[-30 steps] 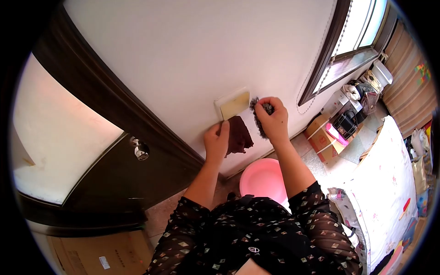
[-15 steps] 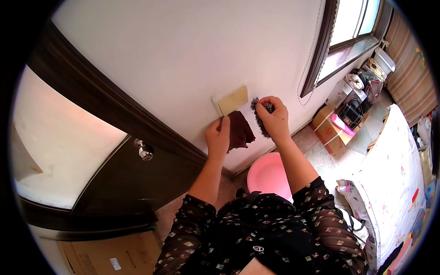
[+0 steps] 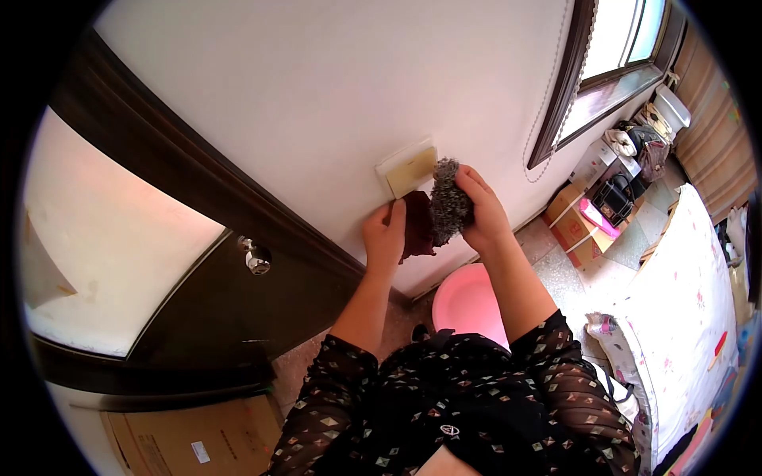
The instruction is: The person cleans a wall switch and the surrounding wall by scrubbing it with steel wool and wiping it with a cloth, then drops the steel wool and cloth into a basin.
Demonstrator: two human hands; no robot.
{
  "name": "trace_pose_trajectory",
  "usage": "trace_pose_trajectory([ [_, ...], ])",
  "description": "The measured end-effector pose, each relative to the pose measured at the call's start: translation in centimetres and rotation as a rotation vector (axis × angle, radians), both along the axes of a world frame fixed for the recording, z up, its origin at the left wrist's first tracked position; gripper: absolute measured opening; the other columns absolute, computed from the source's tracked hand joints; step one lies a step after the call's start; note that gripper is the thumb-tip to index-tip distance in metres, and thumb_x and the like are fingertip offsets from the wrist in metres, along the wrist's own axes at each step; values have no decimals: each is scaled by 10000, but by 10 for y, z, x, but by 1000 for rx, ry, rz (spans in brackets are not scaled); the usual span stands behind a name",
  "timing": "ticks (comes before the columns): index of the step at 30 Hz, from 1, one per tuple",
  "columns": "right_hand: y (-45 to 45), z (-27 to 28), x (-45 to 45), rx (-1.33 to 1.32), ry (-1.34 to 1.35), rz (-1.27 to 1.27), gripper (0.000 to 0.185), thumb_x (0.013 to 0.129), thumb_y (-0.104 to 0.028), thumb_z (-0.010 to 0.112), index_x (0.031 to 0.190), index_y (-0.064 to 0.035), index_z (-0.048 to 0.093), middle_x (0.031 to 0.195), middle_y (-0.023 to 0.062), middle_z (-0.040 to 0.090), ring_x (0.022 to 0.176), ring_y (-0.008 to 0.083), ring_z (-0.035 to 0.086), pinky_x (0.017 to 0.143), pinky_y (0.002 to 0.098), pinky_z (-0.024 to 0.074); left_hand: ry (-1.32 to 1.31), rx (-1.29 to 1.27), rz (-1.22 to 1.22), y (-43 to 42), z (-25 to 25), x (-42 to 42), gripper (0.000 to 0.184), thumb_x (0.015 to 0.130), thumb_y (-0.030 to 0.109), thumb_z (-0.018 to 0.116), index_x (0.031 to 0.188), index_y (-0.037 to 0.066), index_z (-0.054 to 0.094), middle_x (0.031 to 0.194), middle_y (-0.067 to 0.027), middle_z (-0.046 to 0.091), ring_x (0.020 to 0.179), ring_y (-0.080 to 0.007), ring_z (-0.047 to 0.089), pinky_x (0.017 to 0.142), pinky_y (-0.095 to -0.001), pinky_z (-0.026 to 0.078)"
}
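My left hand (image 3: 385, 238) pinches a dark maroon cloth (image 3: 417, 226) between thumb and fingers, and the cloth hangs to the right of the thumb. In my right hand (image 3: 486, 214) is a grey, fuzzy scouring pad (image 3: 448, 200), held up on edge with its broad side toward the left. The pad overlaps the cloth's right side; whether the two touch is unclear. Just above both hands, a yellowed switch plate (image 3: 410, 170) with a pale border is fixed to the white wall (image 3: 317, 103). The pad's top hides its lower right corner.
On the floor below my hands is a pink basin (image 3: 468, 300). To the left stands a dark door (image 3: 214, 309) with a shiny knob (image 3: 255, 259). A window (image 3: 623, 47), bags and a cardboard box (image 3: 573, 230) are at right, beside a bed (image 3: 683, 317).
My right hand has turned the scouring pad so its broad side shows and brought it left, over the cloth's edge. The left hand keeps its hold on the cloth. The view has shifted slightly.
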State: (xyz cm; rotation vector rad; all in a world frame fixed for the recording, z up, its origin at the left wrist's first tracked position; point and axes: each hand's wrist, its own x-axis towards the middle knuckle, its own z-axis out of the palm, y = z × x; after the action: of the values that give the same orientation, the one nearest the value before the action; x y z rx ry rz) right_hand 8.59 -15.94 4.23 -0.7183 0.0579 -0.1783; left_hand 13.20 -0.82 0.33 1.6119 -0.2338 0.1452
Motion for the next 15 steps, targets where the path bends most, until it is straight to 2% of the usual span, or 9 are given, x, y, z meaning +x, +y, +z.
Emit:
trace_pose_trajectory([
  [1,-4,-5,1,129,62,73,268,897,-259,472,1076,-66,526,977,74,587,878,187,559,776,325,464,1,32,-6,1,-1,1,270,846,205,573,816,-61,615,618,19,541,584,-47,440,547,-226,388],
  [2,-8,-9,-2,128,64,71,268,897,-259,472,1076,-66,526,977,74,587,878,187,559,776,325,464,2,65,-12,2,-2,1,269,848,205,571,824,-59,617,623,19,544,585,-47,442,551,-226,390],
  [5,-15,-13,-14,299,18,149,380,869,-307,516,1171,-80,475,1085,97,554,939,221,550,799,371,462,2,55,-12,1,2,-1,269,850,206,569,836,-58,619,634,14,554,596,-48,452,564,-228,398],
  [7,-22,-20,-22,306,-144,267,522,814,-252,583,1272,-102,382,1181,117,497,1005,267,532,860,428,446,6,45,-18,1,5,-3,270,851,207,568,839,-58,621,638,12,559,600,-48,456,569,-227,401],
  [8,-24,-21,-25,306,-144,265,522,814,-252,583,1272,-102,382,1181,117,497,1005,267,532,860,428,446,8,31,-21,1,5,-3,270,851,207,568,841,-57,622,642,10,564,604,-48,460,574,-226,403],
  [10,-27,-17,-32,235,-155,288,576,796,-44,536,1315,-170,320,1226,122,456,1043,273,512,870,462,425,19,28,-28,2,3,-1,270,851,207,569,841,-57,623,643,8,566,604,-48,460,575,-226,404],
  [11,-26,-13,-36,235,-154,288,576,796,-44,536,1315,-170,320,1226,122,456,1043,273,512,870,462,425,27,24,-33,2,2,-1,269,850,207,569,840,-56,623,643,7,567,604,-48,460,575,-225,404],
  [13,-23,-4,-42,101,-179,279,743,728,63,535,1363,-175,234,1190,127,467,1049,252,508,878,418,426,-1,47,-20,2,4,-1,270,849,209,571,838,-55,624,640,8,565,601,-46,457,573,-223,402],
  [15,-21,-2,-42,41,-116,250,754,716,67,555,1363,-156,239,1167,124,474,1036,234,513,872,387,431,-30,70,-6,2,6,-2,271,848,212,573,835,-54,625,637,9,562,599,-45,454,571,-221,400],
])
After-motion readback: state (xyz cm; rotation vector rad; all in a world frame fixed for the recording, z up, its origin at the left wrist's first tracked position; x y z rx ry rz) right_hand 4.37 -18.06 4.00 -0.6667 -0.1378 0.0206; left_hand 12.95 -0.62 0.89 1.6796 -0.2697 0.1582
